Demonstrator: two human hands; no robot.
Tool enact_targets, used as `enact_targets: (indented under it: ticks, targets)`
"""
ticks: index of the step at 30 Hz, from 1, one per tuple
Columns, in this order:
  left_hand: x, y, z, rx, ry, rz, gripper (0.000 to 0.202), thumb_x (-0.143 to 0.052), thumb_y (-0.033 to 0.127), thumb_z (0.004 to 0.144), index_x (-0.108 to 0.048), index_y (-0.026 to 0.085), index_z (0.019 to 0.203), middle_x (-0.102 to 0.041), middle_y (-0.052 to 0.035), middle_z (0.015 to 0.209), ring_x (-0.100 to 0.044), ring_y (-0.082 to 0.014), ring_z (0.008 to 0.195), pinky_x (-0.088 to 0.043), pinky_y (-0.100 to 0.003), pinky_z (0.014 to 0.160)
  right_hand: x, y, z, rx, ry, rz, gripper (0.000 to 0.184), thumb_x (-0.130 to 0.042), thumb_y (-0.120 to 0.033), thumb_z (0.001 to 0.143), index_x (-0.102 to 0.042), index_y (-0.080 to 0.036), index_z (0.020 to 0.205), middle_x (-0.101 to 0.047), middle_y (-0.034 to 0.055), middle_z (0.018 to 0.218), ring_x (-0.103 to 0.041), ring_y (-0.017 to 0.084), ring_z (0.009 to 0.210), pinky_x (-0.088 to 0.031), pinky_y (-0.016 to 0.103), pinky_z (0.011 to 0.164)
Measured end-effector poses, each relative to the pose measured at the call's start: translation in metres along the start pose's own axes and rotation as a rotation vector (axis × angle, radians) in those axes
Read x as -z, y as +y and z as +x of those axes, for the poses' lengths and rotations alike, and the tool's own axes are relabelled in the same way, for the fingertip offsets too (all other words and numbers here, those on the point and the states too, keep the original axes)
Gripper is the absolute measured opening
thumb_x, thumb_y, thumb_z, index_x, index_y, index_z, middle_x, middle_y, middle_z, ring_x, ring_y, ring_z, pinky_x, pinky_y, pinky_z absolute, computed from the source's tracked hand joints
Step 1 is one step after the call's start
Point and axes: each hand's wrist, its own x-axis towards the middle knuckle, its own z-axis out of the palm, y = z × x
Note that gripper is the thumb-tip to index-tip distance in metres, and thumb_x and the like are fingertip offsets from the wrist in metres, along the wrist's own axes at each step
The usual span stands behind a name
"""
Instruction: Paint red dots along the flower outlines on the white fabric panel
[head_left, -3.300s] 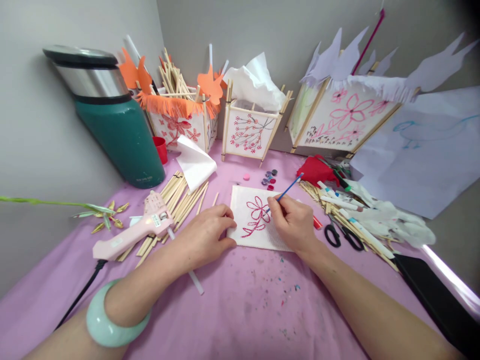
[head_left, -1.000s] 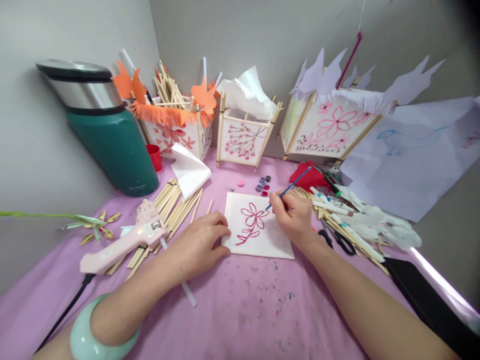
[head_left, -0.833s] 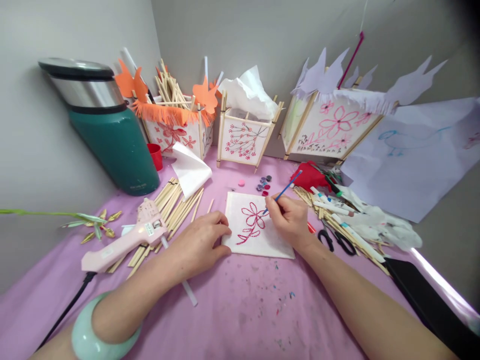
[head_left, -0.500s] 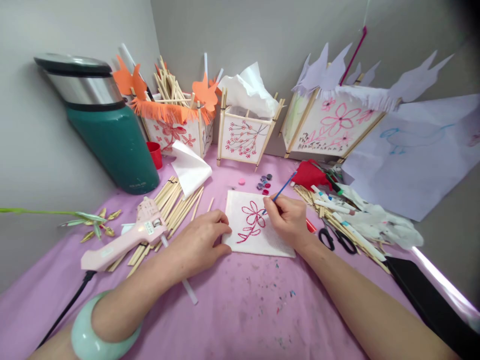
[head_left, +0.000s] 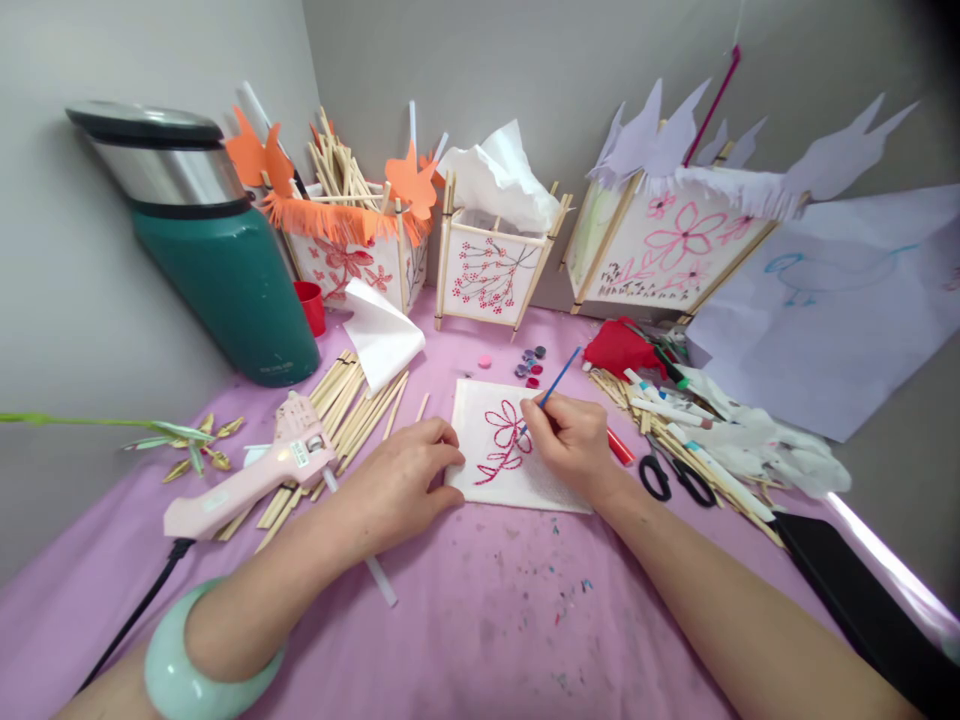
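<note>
A white square panel [head_left: 472,430] lies flat on the purple cloth, bearing a dark pink outlined flower with a leafy stem. My right hand [head_left: 574,440] is closed around a slim blue paintbrush [head_left: 559,376], its tip down at the flower's right petals. At the panel's left edge rests my left hand [head_left: 409,475]; thumb and fingers are apart, and their tips touch the border. Several small paint pots [head_left: 533,368] sit just behind the panel, with a pink disc [head_left: 485,361] left of them. Part of the panel's right side is hidden under my right hand.
To the left are a pink glue gun [head_left: 247,475], bamboo sticks [head_left: 367,425] and a green bottle [head_left: 225,290]. Paper lanterns [head_left: 491,280] stand along the wall. Black-handled scissors [head_left: 675,478], markers [head_left: 709,460] and a red cloth bundle [head_left: 621,347] lie to the right.
My right hand has shifted slightly left, and the paintbrush tip has moved a little down and left across the flower. My left hand and the panel stay in place.
</note>
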Motion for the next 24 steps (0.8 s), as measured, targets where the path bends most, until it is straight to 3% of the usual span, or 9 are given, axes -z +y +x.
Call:
enact_targets:
  ticks: [6,18,24]
  targets:
    - [0.0001,-0.0008,-0.0002,0.002,-0.007,0.001,0.018,-0.061,0.022,0.077,-0.067,0.020,0.093,-0.058,-0.0053,0.103,-0.057,-0.0190,0.090,-0.046,-0.033,0.082,0.0014,0.0037,0.0013,-0.009,0.065,-0.011,0.038,-0.049,-0.025,0.084,-0.034,-0.020,0.050,-0.033,-0.0045,0.046,-0.032,0.008,0.042,-0.026,0.025,0.047]
    - [0.0008,0.0003,0.0000,0.007,-0.003,0.005,0.017,-0.061,0.022,0.077,-0.067,0.021,0.093,-0.058,-0.0049,0.102,-0.057,-0.0186,0.088,-0.046,-0.032,0.080,-0.0019,-0.0022,-0.0019,0.022,0.010,-0.026,0.039,-0.048,-0.026,0.085,-0.034,-0.020,0.049,-0.035,-0.0045,0.044,-0.035,0.008,0.042,-0.026,0.025,0.046]
    - [0.0022,0.0014,0.0009,0.022,-0.026,-0.005,0.016,-0.062,0.022,0.077,-0.068,0.020,0.092,-0.058,-0.0054,0.104,-0.057,-0.0195,0.092,-0.045,-0.033,0.083,0.0000,0.0009,0.0011,-0.034,0.067,0.006,0.039,-0.049,-0.026,0.084,-0.033,-0.020,0.049,-0.033,-0.0046,0.045,-0.032,0.008,0.041,-0.025,0.025,0.046]
